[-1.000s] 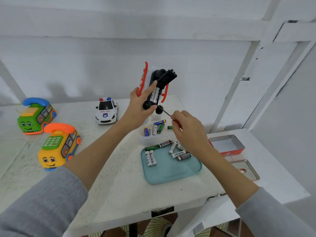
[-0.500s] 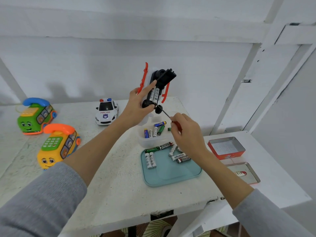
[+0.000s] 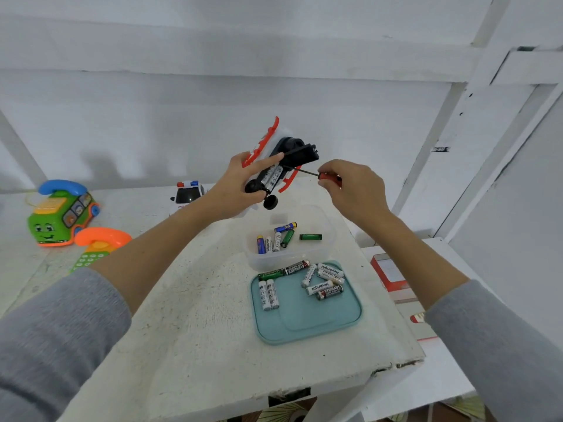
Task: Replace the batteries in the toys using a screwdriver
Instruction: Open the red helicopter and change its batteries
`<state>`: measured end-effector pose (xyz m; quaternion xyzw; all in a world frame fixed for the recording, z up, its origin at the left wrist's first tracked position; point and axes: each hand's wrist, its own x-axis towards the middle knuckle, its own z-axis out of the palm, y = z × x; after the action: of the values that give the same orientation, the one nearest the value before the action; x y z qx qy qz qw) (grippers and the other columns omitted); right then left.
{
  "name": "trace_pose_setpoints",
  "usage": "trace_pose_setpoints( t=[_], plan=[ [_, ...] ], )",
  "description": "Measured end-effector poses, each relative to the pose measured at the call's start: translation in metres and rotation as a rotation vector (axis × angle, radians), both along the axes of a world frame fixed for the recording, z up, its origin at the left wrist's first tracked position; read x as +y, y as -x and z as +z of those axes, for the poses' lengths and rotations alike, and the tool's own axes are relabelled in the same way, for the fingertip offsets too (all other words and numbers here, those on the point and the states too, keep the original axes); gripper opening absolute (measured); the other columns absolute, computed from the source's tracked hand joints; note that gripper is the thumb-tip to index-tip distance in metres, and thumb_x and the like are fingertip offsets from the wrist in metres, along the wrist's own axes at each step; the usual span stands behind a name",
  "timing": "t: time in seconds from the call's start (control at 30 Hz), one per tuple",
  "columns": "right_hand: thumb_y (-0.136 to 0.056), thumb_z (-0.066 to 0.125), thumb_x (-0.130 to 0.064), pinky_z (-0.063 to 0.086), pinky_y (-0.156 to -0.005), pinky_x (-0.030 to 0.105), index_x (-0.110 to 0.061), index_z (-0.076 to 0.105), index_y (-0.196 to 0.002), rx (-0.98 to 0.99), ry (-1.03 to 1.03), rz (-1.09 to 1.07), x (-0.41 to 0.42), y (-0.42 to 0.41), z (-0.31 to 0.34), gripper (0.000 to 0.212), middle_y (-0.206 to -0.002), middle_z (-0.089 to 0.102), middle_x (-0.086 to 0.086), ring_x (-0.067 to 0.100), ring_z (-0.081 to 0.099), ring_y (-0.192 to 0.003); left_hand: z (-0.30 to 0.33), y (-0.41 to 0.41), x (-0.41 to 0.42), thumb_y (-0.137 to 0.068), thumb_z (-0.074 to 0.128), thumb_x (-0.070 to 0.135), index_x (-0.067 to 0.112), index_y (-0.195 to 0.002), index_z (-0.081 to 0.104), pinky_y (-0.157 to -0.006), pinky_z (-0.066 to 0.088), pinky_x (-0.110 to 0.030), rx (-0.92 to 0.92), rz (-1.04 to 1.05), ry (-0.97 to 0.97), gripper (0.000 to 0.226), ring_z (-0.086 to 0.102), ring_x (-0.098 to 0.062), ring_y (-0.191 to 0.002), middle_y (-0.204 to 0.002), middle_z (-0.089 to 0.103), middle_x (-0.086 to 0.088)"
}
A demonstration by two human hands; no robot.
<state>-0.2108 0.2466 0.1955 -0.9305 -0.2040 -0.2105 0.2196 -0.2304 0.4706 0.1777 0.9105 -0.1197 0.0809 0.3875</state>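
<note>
My left hand holds a white and red toy vehicle in the air, underside toward me, with its black battery cover hinged up and batteries showing in the bay. My right hand pinches the red handle of a small screwdriver, whose thin tip reaches left to the toy's underside. Below, a clear plastic tub holds several batteries, and a teal tray in front of it carries several more.
A police car toy stands behind my left arm. A green phone toy and a yellow phone toy with an orange handset sit at the left. A red tin and its lid lie on the lower shelf at right.
My right hand rose with the screwdriver from below the toy to its right side. The toy tilted lower and more sideways in my left hand.
</note>
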Motion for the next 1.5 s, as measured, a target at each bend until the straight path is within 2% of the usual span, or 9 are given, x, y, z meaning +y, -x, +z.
trace_pose_setpoints(
  t=[0.2,0.43,0.57,0.7,0.77,0.93,1.2,1.37,1.5],
  plan=[
    [-0.093,0.052,-0.021,0.034,-0.07,0.024,-0.02,0.064,-0.107,0.063,0.002,0.022,0.0,-0.008,0.001,0.019,-0.106,0.067,-0.005,0.018,0.058,-0.097,-0.003,-0.007,0.003,-0.092,0.055,0.006,0.058,-0.129,0.027,-0.105,0.022,-0.026,-0.003,-0.049,-0.061,0.07,0.022,-0.025,-0.137,-0.152,0.014,-0.01],
    [-0.091,0.054,-0.019,0.035,-0.069,0.024,-0.021,0.066,-0.103,0.141,-0.012,0.019,-0.004,-0.013,-0.003,0.017,-0.099,0.069,-0.006,0.016,0.057,-0.091,0.002,-0.017,0.006,-0.091,0.054,0.002,0.051,-0.135,0.027,-0.094,0.029,-0.014,-0.005,-0.076,-0.14,0.071,0.027,-0.024,-0.132,-0.149,0.017,-0.009],
    [-0.092,0.053,-0.019,0.035,-0.068,0.024,-0.02,0.066,-0.103,0.138,-0.029,-0.003,-0.005,-0.013,-0.008,0.017,-0.099,0.068,-0.006,0.016,0.058,-0.09,0.001,-0.024,0.005,-0.091,0.054,0.004,0.048,-0.141,0.029,-0.095,0.029,-0.019,0.016,-0.066,-0.151,0.071,0.029,-0.025,-0.13,-0.149,0.016,-0.01],
    [-0.093,0.052,-0.02,0.034,-0.069,0.024,-0.02,0.065,-0.104,0.149,-0.014,-0.034,-0.005,-0.015,-0.012,0.018,-0.1,0.068,-0.005,0.017,0.058,-0.092,-0.004,-0.033,0.005,-0.091,0.053,0.004,0.05,-0.139,0.03,-0.089,0.034,-0.015,0.029,-0.069,-0.171,0.071,0.034,-0.024,-0.125,-0.149,0.016,-0.009],
    [-0.093,0.052,-0.019,0.034,-0.069,0.024,-0.02,0.065,-0.104,0.16,-0.021,-0.036,-0.003,-0.014,-0.016,0.018,-0.1,0.068,-0.005,0.018,0.058,-0.092,-0.008,-0.037,0.007,-0.091,0.053,0.005,0.051,-0.139,0.03,-0.09,0.036,-0.018,0.043,-0.062,-0.179,0.071,0.036,-0.025,-0.124,-0.15,0.015,-0.01],
    [-0.091,0.054,-0.02,0.034,-0.071,0.024,-0.02,0.065,-0.103,0.193,-0.084,-0.009,0.002,-0.004,-0.032,0.016,-0.099,0.067,-0.005,0.014,0.055,-0.085,-0.012,-0.034,0.016,-0.09,0.055,0.005,0.041,-0.146,0.029,-0.101,0.025,-0.021,0.089,0.006,-0.134,0.071,0.026,-0.027,-0.132,-0.147,0.019,-0.012],
    [-0.087,0.061,-0.018,0.037,-0.069,0.026,-0.024,0.065,-0.093,0.289,-0.183,0.198,0.038,0.025,-0.055,0.009,-0.083,0.064,-0.005,0.012,0.052,-0.069,0.005,0.005,0.047,-0.089,0.053,0.008,0.037,-0.148,0.027,-0.101,0.026,-0.025,0.112,0.093,-0.025,0.071,0.027,-0.022,-0.124,-0.138,0.029,-0.011],
    [-0.085,0.062,-0.015,0.05,-0.075,0.038,-0.027,0.063,-0.089,0.387,-0.222,0.326,0.078,0.043,-0.062,0.014,-0.08,0.062,-0.012,0.01,0.054,-0.067,0.01,0.033,0.075,-0.084,0.054,0.012,0.033,-0.149,0.029,-0.108,0.033,-0.037,0.074,0.131,-0.016,0.073,0.027,-0.026,-0.126,-0.132,0.034,-0.01],
    [-0.079,0.07,-0.023,0.049,-0.076,0.034,-0.025,0.062,-0.093,0.511,-0.175,0.451,0.116,0.062,-0.064,0.016,-0.078,0.06,-0.007,0.01,0.055,-0.071,0.019,0.052,0.101,-0.087,0.053,0.006,0.032,-0.149,0.028,-0.106,0.031,-0.032,0.034,0.187,-0.017,0.073,0.025,-0.025,-0.128,-0.13,0.035,-0.009]
  ],
)
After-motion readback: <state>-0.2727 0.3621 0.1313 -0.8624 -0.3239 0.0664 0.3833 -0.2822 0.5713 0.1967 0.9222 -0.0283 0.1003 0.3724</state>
